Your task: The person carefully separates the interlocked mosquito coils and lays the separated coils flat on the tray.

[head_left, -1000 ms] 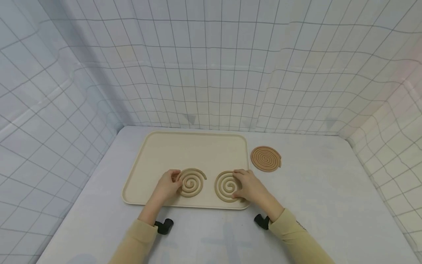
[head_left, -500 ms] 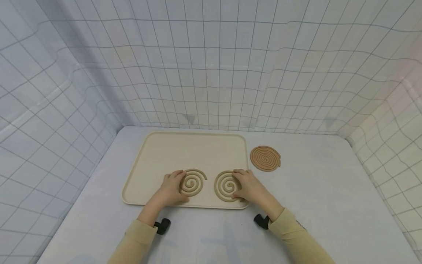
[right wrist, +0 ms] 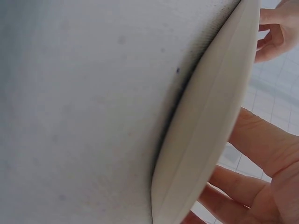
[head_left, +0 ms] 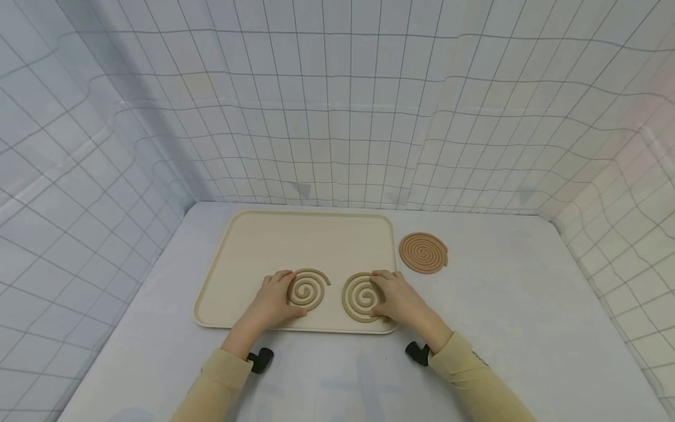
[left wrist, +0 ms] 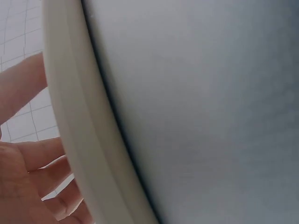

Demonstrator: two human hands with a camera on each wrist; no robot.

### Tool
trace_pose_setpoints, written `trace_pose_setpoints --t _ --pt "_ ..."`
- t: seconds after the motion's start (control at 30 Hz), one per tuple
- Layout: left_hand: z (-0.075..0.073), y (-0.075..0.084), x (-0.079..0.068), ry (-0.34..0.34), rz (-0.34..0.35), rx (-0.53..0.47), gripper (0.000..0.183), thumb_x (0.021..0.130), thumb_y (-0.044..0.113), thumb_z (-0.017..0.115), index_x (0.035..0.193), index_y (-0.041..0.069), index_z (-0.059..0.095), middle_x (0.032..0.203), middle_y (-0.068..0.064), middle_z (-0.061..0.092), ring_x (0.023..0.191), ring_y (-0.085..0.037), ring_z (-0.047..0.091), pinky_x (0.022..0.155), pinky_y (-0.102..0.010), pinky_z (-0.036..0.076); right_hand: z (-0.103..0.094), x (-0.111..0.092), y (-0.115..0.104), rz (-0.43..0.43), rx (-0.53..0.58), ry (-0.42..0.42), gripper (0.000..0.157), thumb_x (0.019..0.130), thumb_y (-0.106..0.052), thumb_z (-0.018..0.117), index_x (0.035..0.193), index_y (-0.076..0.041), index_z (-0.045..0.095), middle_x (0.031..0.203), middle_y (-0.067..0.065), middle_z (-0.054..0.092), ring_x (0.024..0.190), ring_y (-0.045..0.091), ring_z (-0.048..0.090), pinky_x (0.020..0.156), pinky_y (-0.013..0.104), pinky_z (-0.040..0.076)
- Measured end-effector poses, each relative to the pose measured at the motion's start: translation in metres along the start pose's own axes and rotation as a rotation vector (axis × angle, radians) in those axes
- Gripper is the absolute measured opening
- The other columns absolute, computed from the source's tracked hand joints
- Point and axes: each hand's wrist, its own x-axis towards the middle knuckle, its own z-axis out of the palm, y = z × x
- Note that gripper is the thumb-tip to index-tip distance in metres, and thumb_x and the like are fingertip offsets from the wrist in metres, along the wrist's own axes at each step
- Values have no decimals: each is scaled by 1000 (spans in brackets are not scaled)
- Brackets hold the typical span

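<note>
Two khaki mosquito coils lie flat near the front edge of a cream tray. Around the outer left side of the left mosquito coil, my left hand curves, fingers at the far rim and thumb at the near rim. My right hand holds the right mosquito coil likewise by its right side, covering part of it. In both wrist views the tray's rim hides the coils and the fingertips. The left wrist view shows the left hand's thumb and fingers spread apart.
A brown, tightly wound coil lies on the white table, just right of the tray. White sheets with a grid pattern rise at the back and both sides.
The left hand has shifted right and widened its grasp, its thumb now at the coil's near rim. The right hand and the coils look nearly unmoved.
</note>
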Motion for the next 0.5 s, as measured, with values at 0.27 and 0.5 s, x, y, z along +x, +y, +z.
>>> trace_pose_setpoints --t 0.27,0.5 --pt "-1 6 -2 17 -6 17 87 75 26 87 141 -10 43 146 -26 43 131 -46 39 107 -58 38 0 1 0 -3 -6 17 74 74 -24 87 136 1 55 147 15 49 132 39 44 107 50 43" --pt "-1 5 -2 22 -3 24 88 74 27 87 141 -9 43 145 -25 43 130 -46 39 106 -58 39 -1 -1 -2 -10 -16 39 73 75 -24 86 136 1 54 147 17 48 130 39 46 107 49 44"
